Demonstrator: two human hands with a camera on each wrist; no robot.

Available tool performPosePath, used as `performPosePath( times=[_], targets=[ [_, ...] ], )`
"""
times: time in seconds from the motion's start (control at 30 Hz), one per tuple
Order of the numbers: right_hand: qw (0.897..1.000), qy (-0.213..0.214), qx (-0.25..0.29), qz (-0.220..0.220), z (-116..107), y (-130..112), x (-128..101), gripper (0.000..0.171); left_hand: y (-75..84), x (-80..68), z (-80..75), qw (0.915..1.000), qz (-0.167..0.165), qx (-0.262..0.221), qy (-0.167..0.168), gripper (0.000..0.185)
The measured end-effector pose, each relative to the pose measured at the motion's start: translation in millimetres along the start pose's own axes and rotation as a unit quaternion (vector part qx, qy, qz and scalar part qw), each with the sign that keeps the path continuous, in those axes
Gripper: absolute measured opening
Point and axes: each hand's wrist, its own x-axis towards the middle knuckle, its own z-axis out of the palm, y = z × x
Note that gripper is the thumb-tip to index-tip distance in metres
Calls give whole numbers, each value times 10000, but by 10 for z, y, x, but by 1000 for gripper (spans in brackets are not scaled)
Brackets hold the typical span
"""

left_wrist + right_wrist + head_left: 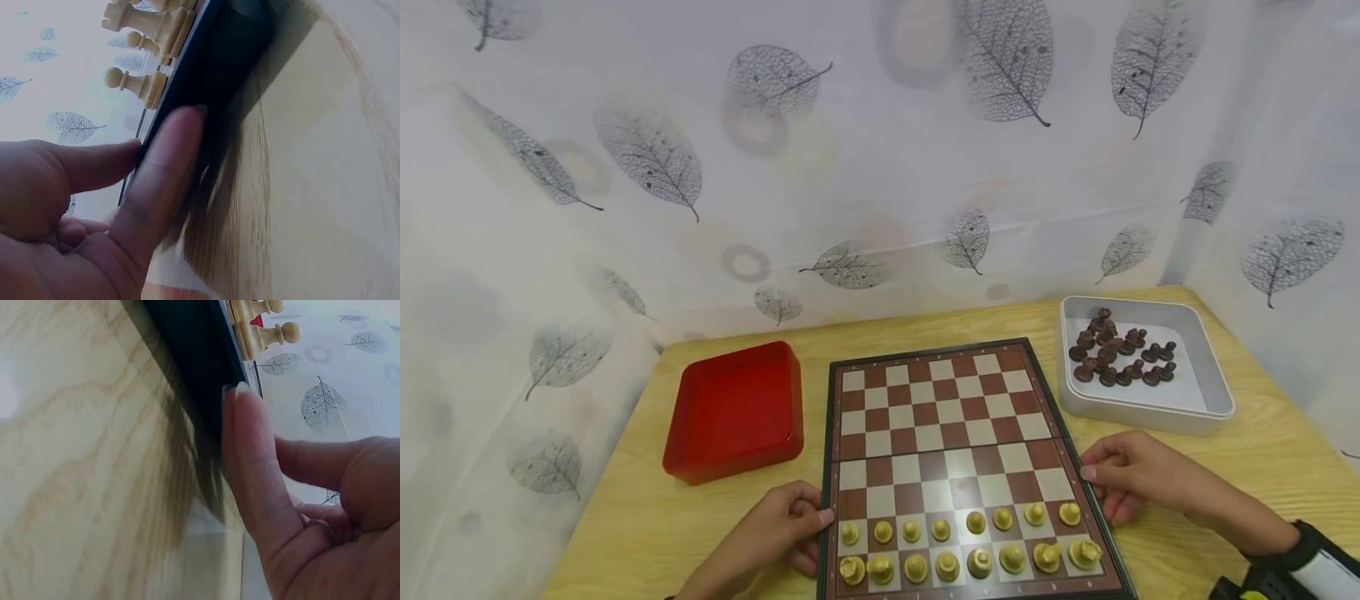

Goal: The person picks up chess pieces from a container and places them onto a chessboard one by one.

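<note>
While the left hand (782, 529) pinches one side edge of the chessboard (951, 412), the right hand (1138, 473) grips the opposite edge, the thumb and fingers of each closed to about the board's thickness; whether any fingertip reaches underneath is hard to tell. The board lies on the wooden worktop (1000, 323), its two nearest rows filled with pale chess pieces (947, 567). Left of it sits a red tray (733, 404); beyond the right hand, a white tray (1198, 379) holds dark chess pieces (1107, 355), some toppled.
</note>
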Motion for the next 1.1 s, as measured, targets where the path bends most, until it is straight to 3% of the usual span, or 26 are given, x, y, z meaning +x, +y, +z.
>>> performPosePath(
  times=[0.33,1.1],
  targets=[
    [9997,128,-117,-168,45,6,32,27,17,7,-22,9999,-27,90,67,29],
    [9998,135,-106,-140,99,-52,121,23,-17,49,-124,9999,95,61,43,29]
  ],
)
